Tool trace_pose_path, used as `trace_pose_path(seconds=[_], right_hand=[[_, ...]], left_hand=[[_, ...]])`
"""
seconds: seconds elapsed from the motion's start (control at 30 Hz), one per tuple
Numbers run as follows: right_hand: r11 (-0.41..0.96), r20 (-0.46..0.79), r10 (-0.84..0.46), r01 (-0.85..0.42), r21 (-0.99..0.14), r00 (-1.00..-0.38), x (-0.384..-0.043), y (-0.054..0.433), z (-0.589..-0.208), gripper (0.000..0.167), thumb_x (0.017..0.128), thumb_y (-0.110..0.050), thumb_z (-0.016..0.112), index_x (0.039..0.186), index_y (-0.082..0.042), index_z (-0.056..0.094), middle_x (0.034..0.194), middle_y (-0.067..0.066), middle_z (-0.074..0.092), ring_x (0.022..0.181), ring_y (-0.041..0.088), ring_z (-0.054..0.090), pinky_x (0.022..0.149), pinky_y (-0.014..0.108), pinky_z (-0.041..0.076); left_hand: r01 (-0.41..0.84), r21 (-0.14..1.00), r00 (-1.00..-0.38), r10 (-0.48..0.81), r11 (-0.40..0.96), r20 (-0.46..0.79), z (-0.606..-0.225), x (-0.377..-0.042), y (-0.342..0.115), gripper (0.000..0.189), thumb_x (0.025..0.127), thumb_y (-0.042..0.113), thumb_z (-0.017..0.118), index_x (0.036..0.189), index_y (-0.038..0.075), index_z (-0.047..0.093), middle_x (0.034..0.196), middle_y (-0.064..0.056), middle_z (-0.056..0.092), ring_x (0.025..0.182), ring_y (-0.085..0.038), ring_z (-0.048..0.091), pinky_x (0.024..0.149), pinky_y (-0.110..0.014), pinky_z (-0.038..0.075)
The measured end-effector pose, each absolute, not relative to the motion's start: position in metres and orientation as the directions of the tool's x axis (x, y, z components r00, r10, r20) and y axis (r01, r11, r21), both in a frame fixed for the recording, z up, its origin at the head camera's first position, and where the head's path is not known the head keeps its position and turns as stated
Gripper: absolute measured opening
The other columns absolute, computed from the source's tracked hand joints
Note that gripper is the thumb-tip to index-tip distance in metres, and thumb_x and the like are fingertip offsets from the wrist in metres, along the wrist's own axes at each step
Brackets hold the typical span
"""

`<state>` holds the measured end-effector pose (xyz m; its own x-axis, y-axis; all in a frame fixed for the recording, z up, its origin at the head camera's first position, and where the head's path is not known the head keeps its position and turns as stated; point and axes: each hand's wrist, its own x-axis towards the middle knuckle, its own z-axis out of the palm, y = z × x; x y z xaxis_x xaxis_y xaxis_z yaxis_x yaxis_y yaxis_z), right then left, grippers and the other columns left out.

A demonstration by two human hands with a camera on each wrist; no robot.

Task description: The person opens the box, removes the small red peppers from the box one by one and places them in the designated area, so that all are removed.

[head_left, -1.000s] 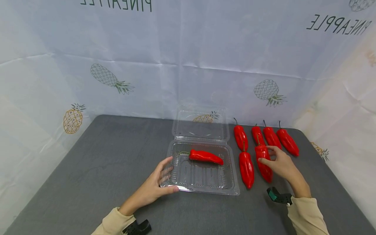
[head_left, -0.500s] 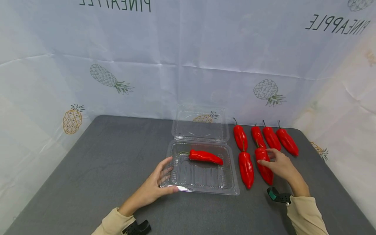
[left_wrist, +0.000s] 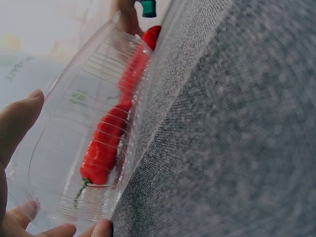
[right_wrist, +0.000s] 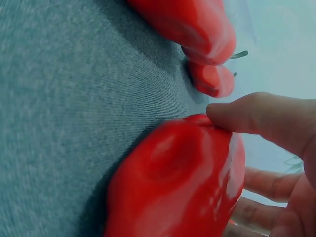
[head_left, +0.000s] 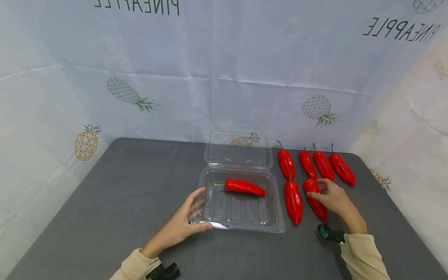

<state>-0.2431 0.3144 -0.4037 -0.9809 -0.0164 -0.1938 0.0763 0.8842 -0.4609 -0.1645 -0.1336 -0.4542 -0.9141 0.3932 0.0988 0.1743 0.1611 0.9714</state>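
Observation:
A clear plastic container point(head_left: 238, 212) lies on the dark table with one red pepper point(head_left: 245, 187) inside, its green stem pointing left. The lid point(head_left: 241, 155) is folded back behind it. My left hand point(head_left: 183, 219) holds the container's front left corner, thumb at the front edge and fingers along the left side. To the right, my right hand point(head_left: 334, 199) grips a red pepper point(head_left: 318, 208) between thumb and fingers. In the right wrist view this pepper point(right_wrist: 168, 182) is close to the table, the thumb pressing near its upper end.
Left of the gripped pepper lies another red pepper point(head_left: 293, 202), with one more pepper point(head_left: 286, 163) behind it. Several peppers point(head_left: 323, 164) line the back right of the table point(head_left: 140, 186). A white pineapple-print cloth point(head_left: 245, 58) hangs behind.
My right hand has drawn the pepper slightly toward me, away from the back row, and its stem end has tipped left. My left hand and the container stay put.

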Motion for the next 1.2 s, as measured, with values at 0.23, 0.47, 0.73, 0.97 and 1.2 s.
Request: trace_pose_path(seconds=[0.23,0.47,0.73,0.97,1.2], right_hand=[[0.888,-0.205,-0.008,0.087,-0.451,-0.979,-0.243,0.315,-0.401,0.074,0.092,-0.032,0.066,0.14,0.014,0.034,0.128,0.042,0.049,0.111,0.052,0.053,0.086,0.061,0.053],[0.897,-0.185,-0.026,0.058,-0.437,-0.982,-0.241,0.316,-0.398,0.072,0.093,-0.034,0.066,0.139,0.013,0.036,0.132,0.042,0.047,0.116,0.055,0.05,0.089,0.064,0.051],[0.891,-0.095,-0.054,-0.005,-0.454,-0.994,-0.237,0.314,-0.394,0.068,0.092,-0.03,0.067,0.138,0.012,0.039,0.131,0.04,0.049,0.117,0.054,0.052,0.087,0.062,0.053],[0.882,-0.065,-0.068,-0.03,-0.471,-0.996,-0.233,0.308,-0.387,0.069,0.092,-0.029,0.068,0.14,0.01,0.039,0.134,0.038,0.047,0.12,0.056,0.049,0.092,0.066,0.05],[0.874,-0.007,-0.094,-0.079,-0.479,-0.996,-0.227,0.294,-0.378,0.067,0.092,-0.027,0.068,0.14,0.01,0.04,0.137,0.035,0.047,0.121,0.054,0.05,0.094,0.066,0.049]], left_hand=[[0.179,0.972,-0.912,0.395,0.153,0.106,-0.455,-0.165,-0.134,0.096,0.085,0.018,0.079,0.156,0.006,0.015,0.164,-0.02,0.014,0.147,-0.045,0.029,0.116,-0.049,0.033],[0.174,0.973,-0.913,0.395,0.151,0.101,-0.455,-0.164,-0.134,0.096,0.085,0.018,0.079,0.156,0.007,0.015,0.164,-0.019,0.014,0.147,-0.045,0.028,0.116,-0.049,0.034],[0.179,0.971,-0.914,0.393,0.157,0.105,-0.455,-0.164,-0.134,0.096,0.085,0.018,0.079,0.156,0.007,0.015,0.164,-0.019,0.014,0.147,-0.045,0.029,0.116,-0.049,0.034],[0.142,0.976,-0.923,0.378,0.165,0.071,-0.453,-0.163,-0.133,0.1,0.083,0.017,0.081,0.157,0.01,0.014,0.165,-0.015,0.014,0.148,-0.041,0.029,0.117,-0.049,0.034],[0.15,0.975,-0.919,0.386,0.163,0.077,-0.452,-0.163,-0.133,0.099,0.083,0.019,0.08,0.157,0.01,0.014,0.165,-0.016,0.014,0.148,-0.042,0.029,0.117,-0.049,0.034]])
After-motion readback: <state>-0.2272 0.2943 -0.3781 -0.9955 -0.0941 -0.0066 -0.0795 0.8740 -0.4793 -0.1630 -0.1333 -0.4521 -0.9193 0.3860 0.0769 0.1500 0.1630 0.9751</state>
